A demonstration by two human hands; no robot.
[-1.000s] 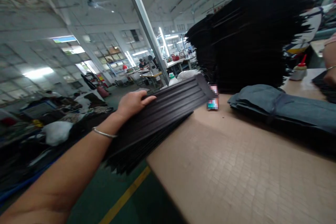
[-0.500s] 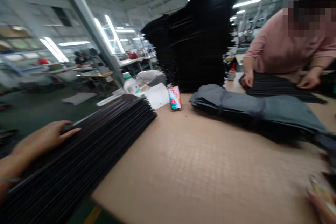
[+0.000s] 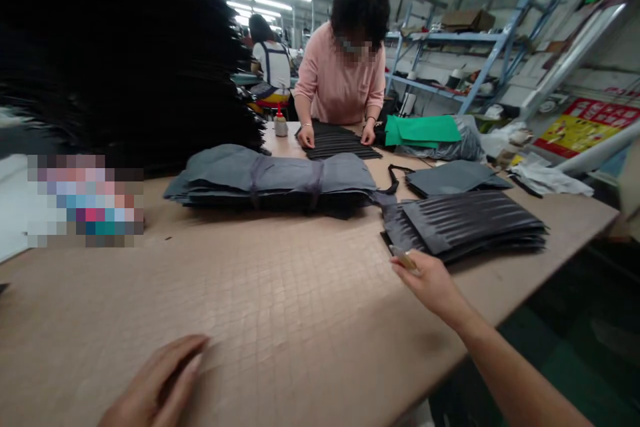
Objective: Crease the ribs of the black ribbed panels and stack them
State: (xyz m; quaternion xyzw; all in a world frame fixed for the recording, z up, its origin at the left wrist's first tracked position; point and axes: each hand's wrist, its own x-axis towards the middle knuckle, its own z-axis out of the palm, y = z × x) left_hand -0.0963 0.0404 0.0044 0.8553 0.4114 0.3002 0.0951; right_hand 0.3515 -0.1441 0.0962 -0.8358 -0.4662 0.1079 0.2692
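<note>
My left hand [image 3: 163, 380] is low over the brown tabletop [image 3: 280, 300], holding nothing, its thumb a little apart from the fingers. My right hand [image 3: 433, 283] grips a small tool with a yellowish handle [image 3: 407, 260], whose exact kind I cannot make out. Its greyish end points at the near left corner of a stack of dark pleated fabric pieces [image 3: 470, 220]. Whether it touches the stack I cannot tell. Left of that stack is a tied bundle of grey-and-black fabric pieces [image 3: 285, 177].
A tall black fabric pile [image 3: 125, 60] rises at the back left. Across the table a person in pink [image 3: 343, 73] handles dark pleated pieces [image 3: 335, 140] near a red-capped bottle [image 3: 280, 121]. Green cloth [image 3: 425, 130] and flat grey pieces [image 3: 455, 177] are at the back right.
The view has swung right. My left hand has come off the black pleated stack at the left and is over the table. My right hand, with the tool, has reached the right-hand stack.
</note>
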